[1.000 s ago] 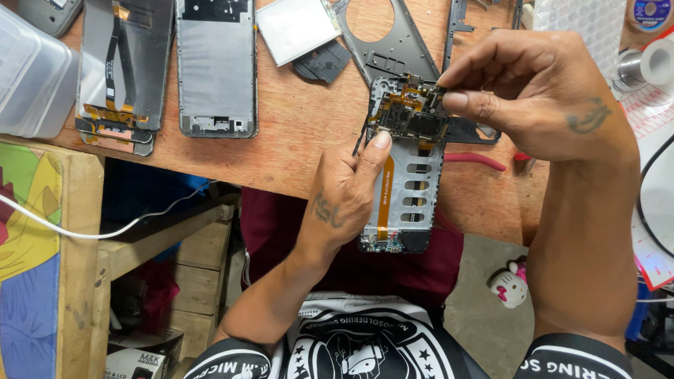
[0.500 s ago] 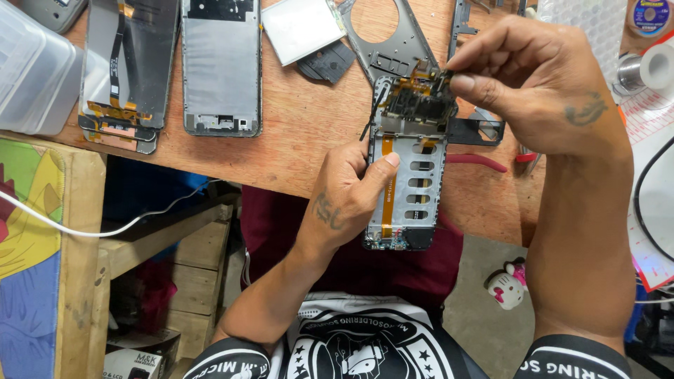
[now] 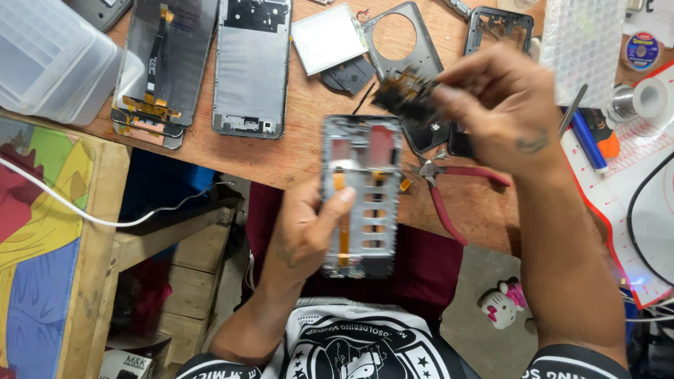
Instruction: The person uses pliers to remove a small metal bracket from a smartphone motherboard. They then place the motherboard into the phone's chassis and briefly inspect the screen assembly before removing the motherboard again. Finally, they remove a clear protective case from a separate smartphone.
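Right hand (image 3: 502, 105) now holds the circuit board (image 3: 407, 95) lifted clear of the phone frame (image 3: 361, 196), which the left hand (image 3: 305, 231) grips.

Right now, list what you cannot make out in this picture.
- Dark circuit board in right hand, head view: motion-blurred, parts unreadable.
- Phone frame: left edge hidden by left hand.
- Clear plastic box: cut off by the left edge.
- Red pliers: handle hidden by the forearm.
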